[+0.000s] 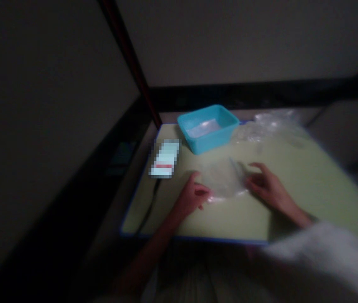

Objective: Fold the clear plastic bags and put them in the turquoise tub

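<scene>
A clear plastic bag [224, 179] lies on the light yellow-green table [216, 221] between my hands. My left hand [194, 193] pinches the bag's near left edge between thumb and fingers. At the bag's right side, my right hand [265, 185] has its fingers curled in a pinch at the edge, with the index finger raised. The picture is dim and blurred, so what the bag holds, if anything, cannot be made out.
A turquoise plastic basket [212, 141] with something whitish inside stands at the back. More crumpled clear plastic [270, 124] lies at the back right. A lit phone [166, 158] with a dark cable [150, 206] rests on the left. Walls stand behind and to the left.
</scene>
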Motion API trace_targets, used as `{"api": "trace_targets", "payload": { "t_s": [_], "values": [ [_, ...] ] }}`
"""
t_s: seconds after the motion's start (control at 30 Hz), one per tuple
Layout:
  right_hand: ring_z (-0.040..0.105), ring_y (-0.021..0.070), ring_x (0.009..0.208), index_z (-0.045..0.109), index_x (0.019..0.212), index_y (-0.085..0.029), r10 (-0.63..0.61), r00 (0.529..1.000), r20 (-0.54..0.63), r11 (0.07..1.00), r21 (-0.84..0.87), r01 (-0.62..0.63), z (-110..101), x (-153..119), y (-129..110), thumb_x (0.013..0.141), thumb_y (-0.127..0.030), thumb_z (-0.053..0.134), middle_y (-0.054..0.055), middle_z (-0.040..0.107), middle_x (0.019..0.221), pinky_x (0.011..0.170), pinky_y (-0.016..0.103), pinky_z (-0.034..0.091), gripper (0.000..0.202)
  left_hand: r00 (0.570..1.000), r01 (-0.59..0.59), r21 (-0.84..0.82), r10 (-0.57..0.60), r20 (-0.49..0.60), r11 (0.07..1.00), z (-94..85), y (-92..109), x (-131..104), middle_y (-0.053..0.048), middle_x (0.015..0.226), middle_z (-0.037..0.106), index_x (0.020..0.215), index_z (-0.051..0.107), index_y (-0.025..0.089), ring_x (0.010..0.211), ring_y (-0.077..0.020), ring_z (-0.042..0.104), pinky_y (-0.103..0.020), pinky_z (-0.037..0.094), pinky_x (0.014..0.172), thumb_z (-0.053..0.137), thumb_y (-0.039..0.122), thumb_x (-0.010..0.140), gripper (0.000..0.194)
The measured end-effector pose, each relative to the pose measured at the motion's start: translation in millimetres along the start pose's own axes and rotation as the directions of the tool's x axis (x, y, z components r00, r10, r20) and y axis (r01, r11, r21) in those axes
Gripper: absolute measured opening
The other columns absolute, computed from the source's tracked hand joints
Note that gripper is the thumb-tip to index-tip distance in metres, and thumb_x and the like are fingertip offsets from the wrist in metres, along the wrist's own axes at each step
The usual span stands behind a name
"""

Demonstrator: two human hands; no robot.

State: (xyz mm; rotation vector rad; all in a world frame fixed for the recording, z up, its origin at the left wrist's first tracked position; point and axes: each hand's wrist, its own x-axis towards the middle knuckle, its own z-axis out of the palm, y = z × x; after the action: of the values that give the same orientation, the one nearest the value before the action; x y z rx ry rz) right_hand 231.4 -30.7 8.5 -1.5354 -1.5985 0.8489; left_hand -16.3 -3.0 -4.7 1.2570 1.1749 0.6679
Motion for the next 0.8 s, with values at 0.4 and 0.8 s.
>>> {"api": "trace_targets", "payload": {
  "t_s": [0.4, 0.8],
  "values": [
    [0.058, 0.0182, 0.056, 0.040, 0.116, -0.017, -0.021, 1.000, 0.001, 0.999, -0.025, 0.021, -2.1, -1.4, 6.4, 0.076, -0.039, 0.056, 0.004, 0.063, 0.071, 0.052, 0.031, 0.048, 0.048, 0.969, -0.069, 0.082, 0.086, -0.231, 0.994, 15.0, -2.5, -19.8, 0.007, 0.075, 0.054, 0.138, 0.018, 0.022, 0.056, -0.0097, 0.058, -0.012, 0.042, 0.035, 0.062, 0.008, 0.066, 0.085],
    [0.057, 0.0170, 0.055, 0.039, 0.120, -0.015, -0.074, 0.997, 0.005, 0.981, -0.181, 0.074, -0.9, -5.8, 6.9, 0.080, -0.034, 0.051, 0.003, 0.062, 0.071, 0.051, 0.029, 0.046, 0.046, 0.962, -0.162, 0.319, 0.221, -0.159, 0.934, 8.5, -9.8, -11.9, 0.005, 0.082, 0.052, 0.141, 0.012, 0.022, 0.062, -0.0075, 0.055, -0.018, 0.045, 0.059, 0.057, -0.001, 0.065, 0.091]
  ]
}}
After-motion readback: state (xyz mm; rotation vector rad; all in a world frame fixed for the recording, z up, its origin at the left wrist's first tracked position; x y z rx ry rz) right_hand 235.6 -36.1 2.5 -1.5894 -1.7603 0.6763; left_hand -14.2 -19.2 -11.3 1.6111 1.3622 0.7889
